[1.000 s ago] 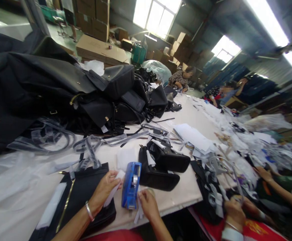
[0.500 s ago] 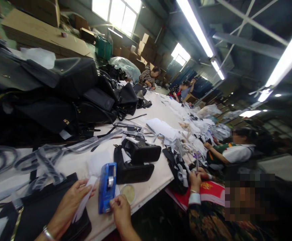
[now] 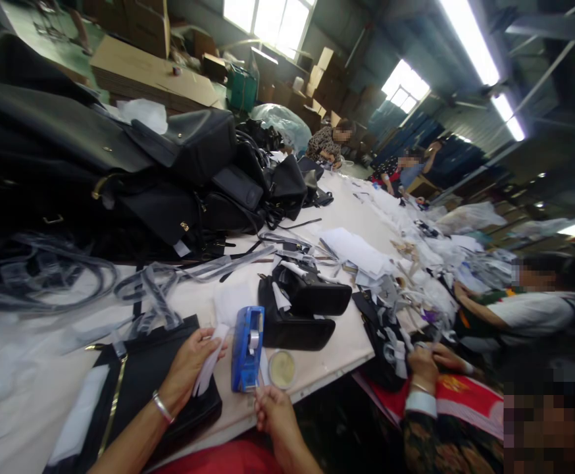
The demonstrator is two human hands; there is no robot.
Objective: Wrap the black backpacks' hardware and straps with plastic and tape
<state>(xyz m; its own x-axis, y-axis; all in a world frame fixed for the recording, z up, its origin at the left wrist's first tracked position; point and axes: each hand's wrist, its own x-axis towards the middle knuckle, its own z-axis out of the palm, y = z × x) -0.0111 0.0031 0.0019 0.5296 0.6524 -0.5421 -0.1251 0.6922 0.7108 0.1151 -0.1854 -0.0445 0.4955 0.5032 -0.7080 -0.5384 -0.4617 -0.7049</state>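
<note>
Left to right along the near edge of the tabletop (image 3: 324,364): a black bag (image 3: 144,372) lies flat; above its right end the left hand (image 3: 191,362) keeps its fingers clamped on folded white paper (image 3: 209,368). Beside it stands the blue tape dispenser (image 3: 239,349). The right hand (image 3: 275,408), formerly alongside, has shifted to the dispenser's near end, fingers pinched together, probably drawing tape, though any strip is indistinct; a round disc (image 3: 282,369) is now uncovered.

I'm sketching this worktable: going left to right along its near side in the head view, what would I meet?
White strip, gold zip, the person's left hand, blue tape dispenser, the person's right hand, a co-worker's hand with a bracelet.
</note>
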